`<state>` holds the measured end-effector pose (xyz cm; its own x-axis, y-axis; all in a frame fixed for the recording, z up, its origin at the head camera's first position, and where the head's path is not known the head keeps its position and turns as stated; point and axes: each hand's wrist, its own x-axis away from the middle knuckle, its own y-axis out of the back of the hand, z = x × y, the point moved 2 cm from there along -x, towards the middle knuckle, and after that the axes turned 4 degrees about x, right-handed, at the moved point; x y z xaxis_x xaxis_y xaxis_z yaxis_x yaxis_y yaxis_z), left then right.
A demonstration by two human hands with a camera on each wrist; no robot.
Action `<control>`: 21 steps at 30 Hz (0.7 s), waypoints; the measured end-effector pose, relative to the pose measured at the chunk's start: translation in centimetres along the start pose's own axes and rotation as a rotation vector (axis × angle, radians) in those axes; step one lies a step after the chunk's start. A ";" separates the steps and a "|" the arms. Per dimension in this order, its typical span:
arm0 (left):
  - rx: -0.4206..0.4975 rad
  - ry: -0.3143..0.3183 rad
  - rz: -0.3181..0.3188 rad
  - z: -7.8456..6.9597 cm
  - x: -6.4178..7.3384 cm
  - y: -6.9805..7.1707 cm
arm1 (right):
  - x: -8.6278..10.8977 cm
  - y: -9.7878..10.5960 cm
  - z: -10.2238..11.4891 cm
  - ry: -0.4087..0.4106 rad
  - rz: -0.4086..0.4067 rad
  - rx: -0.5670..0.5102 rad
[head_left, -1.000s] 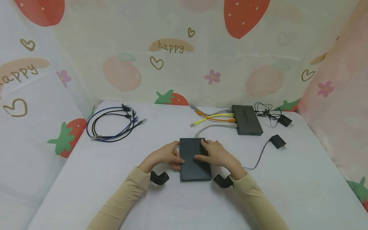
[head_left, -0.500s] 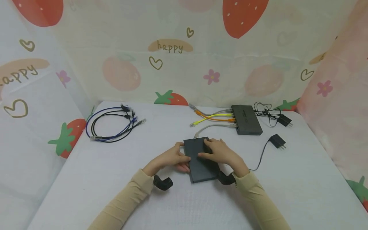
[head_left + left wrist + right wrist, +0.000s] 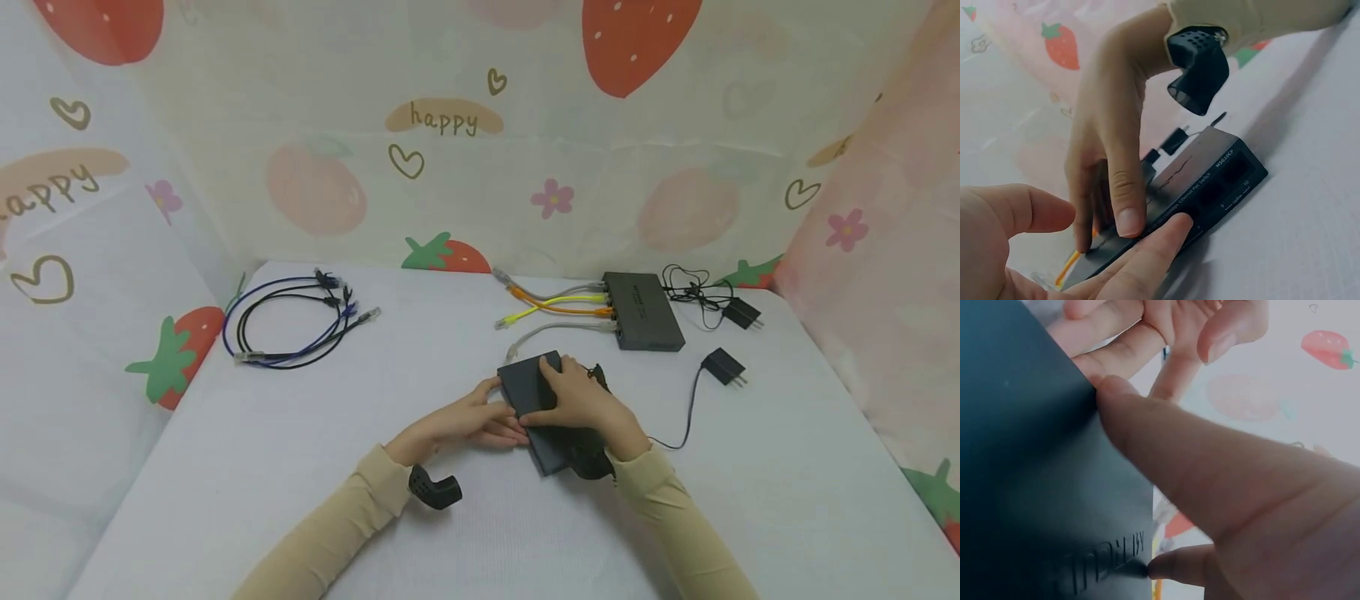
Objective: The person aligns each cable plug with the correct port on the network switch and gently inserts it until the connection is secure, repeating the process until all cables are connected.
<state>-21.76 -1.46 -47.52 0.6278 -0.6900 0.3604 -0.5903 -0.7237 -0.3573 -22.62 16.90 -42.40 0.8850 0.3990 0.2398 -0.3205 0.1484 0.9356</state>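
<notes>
A dark Ethernet switch (image 3: 528,388) lies turned at an angle between the two hands. My right hand (image 3: 587,407) grips it from above, thumb across the top at the left edge and fingers toward the far end. In the right wrist view, the thumb (image 3: 1166,440) lies along the edge of the switch (image 3: 1029,469). My left hand (image 3: 476,419) is at the left side. In the left wrist view, its extended finger (image 3: 1159,250) touches the row of ports on the switch (image 3: 1225,178), while its thumb (image 3: 1035,209) stands off.
Behind is another switch (image 3: 647,312) with grey, yellow and orange cables (image 3: 551,307) plugged in. Two black power adapters (image 3: 742,313) lie on the right, the nearer adapter (image 3: 723,367) with its cord running toward the right hand. Coiled blue and black network cables (image 3: 288,363) lie back left.
The switch has shifted right and rotated counterclockwise, its near-left edge now slanting. Both hands moved with it; the left thumb has come off its top, and the right thumb now reaches the left edge.
</notes>
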 end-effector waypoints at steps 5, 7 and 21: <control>0.027 -0.013 0.000 0.1 0.1 0.0 | 0.0 -0.3 0.2 -0.057 0.022 -0.025; 0.025 -0.019 -0.002 0.1 0.0 0.1 | -0.1 -0.4 0.2 -0.076 0.027 -0.029; -0.102 -0.095 -0.045 -0.1 -1.3 0.0 | -0.4 -0.1 -1.6 -0.086 0.061 -0.047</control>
<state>-22.62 -0.56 -47.84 0.6970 -0.6561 0.2893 -0.6061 -0.7546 -0.2512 -23.52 18.21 -43.00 0.8884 0.3302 0.3190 -0.3883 0.1695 0.9058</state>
